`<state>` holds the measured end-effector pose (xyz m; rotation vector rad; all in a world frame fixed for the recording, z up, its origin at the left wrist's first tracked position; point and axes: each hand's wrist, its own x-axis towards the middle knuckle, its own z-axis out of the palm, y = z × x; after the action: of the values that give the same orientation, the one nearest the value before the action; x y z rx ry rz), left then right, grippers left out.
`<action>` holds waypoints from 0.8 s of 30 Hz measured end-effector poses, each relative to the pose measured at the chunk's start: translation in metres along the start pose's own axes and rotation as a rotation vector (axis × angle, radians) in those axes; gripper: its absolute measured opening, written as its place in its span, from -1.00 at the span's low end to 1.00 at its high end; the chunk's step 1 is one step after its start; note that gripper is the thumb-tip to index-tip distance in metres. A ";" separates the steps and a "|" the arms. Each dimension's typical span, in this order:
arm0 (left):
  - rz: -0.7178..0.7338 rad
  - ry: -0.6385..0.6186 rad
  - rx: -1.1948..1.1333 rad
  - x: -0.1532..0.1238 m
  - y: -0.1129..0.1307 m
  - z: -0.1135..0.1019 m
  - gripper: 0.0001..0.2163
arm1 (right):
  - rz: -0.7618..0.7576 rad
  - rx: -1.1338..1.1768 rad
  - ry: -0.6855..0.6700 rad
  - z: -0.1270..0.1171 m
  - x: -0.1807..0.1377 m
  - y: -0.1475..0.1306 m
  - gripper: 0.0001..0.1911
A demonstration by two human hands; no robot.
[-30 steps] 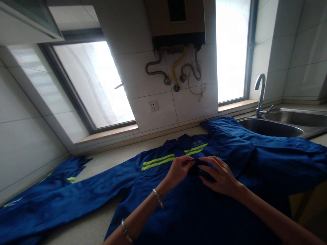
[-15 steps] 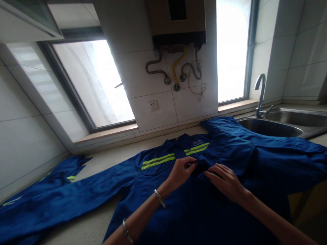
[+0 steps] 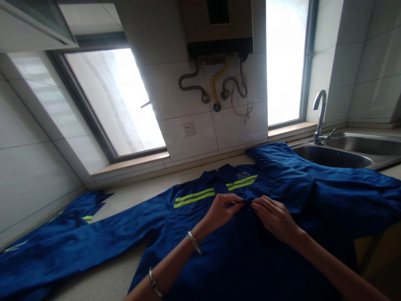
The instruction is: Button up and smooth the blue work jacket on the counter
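A blue work jacket [image 3: 194, 225] with yellow-green reflective strips lies spread on the counter, collar toward the wall and one sleeve stretched to the left. My left hand [image 3: 221, 210] pinches the cloth at the jacket's front, below the chest strip. Close beside it, my right hand [image 3: 277, 217] grips the same bit of cloth, fingertips nearly meeting the left ones. Whether a button lies between the fingers is hidden. Bracelets circle my left wrist and forearm.
More blue clothing [image 3: 338, 184] lies at the right, against the sink [image 3: 369, 161] with its tap [image 3: 320, 113]. Another blue garment [image 3: 78, 209] is at the far left. A water heater [image 3: 219, 25] hangs above on the tiled wall, between two windows. The counter [image 3: 122, 251] shows beneath the sleeve.
My right hand has moved slightly up and left, closing the gap to my left hand. The cloth between them is now bunched smaller. The jacket otherwise lies as before.
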<state>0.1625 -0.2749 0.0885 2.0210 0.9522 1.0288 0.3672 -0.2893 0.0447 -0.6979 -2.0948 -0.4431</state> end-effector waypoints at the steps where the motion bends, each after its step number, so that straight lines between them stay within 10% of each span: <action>1: 0.013 -0.008 0.000 0.000 0.001 -0.001 -0.83 | 0.005 0.002 -0.006 0.000 0.000 0.000 -0.80; 14: 0.113 -0.103 0.126 -0.001 0.012 -0.005 -0.83 | 0.083 0.076 -0.016 0.003 0.000 -0.001 -0.70; 24: 0.293 -0.263 0.728 -0.008 0.037 -0.012 -0.79 | 0.033 0.062 -0.001 0.008 0.006 -0.001 -0.78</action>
<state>0.1603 -0.2972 0.1206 2.8790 0.9930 0.5594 0.3582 -0.2839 0.0449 -0.6960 -2.0858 -0.3583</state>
